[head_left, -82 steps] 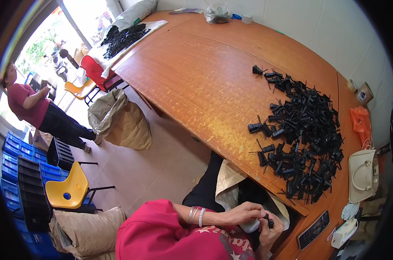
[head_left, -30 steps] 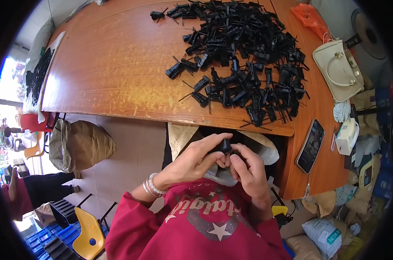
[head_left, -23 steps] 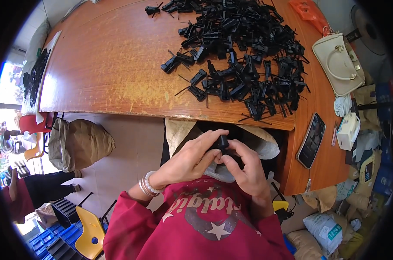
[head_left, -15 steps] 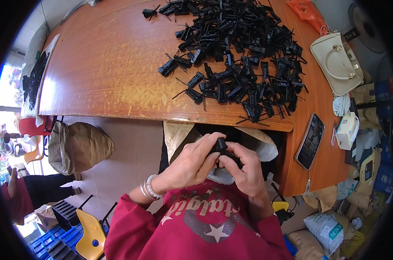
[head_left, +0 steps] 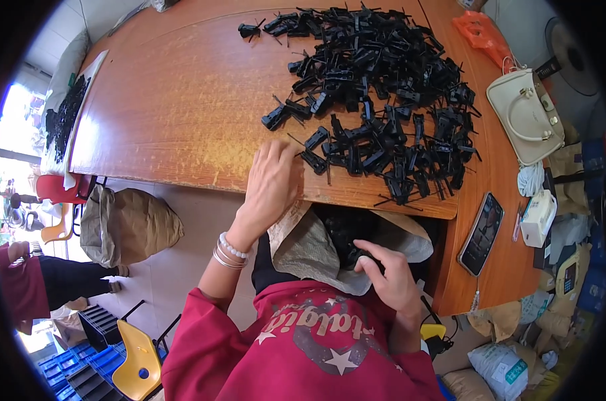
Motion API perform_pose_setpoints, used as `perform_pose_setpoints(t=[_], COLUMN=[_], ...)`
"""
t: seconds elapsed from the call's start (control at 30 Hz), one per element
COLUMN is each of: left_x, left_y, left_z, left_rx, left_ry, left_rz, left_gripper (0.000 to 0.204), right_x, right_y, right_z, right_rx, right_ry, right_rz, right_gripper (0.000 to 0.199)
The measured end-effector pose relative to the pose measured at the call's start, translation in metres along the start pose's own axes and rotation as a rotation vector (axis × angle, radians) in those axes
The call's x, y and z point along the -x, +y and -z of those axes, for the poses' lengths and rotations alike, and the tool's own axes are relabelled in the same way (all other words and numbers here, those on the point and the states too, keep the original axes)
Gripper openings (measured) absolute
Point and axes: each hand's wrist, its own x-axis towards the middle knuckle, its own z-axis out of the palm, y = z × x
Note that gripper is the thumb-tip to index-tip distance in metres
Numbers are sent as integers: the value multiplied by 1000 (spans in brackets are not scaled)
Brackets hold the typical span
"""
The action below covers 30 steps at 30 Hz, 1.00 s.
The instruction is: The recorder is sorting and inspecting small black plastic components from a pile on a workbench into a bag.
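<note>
My left hand [head_left: 271, 180], with a white bead bracelet and bangles at its wrist, reaches over the table's front edge. Its fingers are stretched out, just left of the nearest black plastic clip-like parts [head_left: 314, 161]; no part shows in it. Over the mouth of a woven sack [head_left: 306, 250] at my lap is my right hand [head_left: 388, 275]. Its forefinger and thumb stand apart, with dark shapes behind them. Black contents [head_left: 346, 227] fill the shadowed sack, and single pieces cannot be made out. A large heap of the black parts [head_left: 376, 67] covers the table's right half.
On the wooden table [head_left: 176, 113], a phone [head_left: 481, 234], a white box [head_left: 538, 217] and a cream handbag [head_left: 525, 117] lie at the right. A brown sack [head_left: 139, 224] stands on the floor at left, near a yellow chair [head_left: 137, 361] and another person [head_left: 55, 284].
Both hands were together on a small black part above the sack. They have parted: my left hand moved forward to the table, while my right dropped slightly over the sack.
</note>
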Motion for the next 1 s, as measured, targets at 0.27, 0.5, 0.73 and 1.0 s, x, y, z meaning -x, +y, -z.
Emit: perform_pose_setpoints(t=[0.27,0.5,0.73,1.0], left_x=[30,39,36,45], left_y=[12,57,46,73], left_z=[20,29,16,9], left_rx=[-200,349,1639,1548], left_ry=[41,-182,-719,-744], left_rz=[101,147,408,612], left_gripper=[8,8,42,22], right_x=[-12,-33,-30,-26], right_y=[9,-5,6,4], right_z=[-12,-21,3,2], right_rx=[-21,49,-296,-237], right_ry=[110,304,43,71], right_rz=[66,459,387,367], right_gripper=[25,39,21,22])
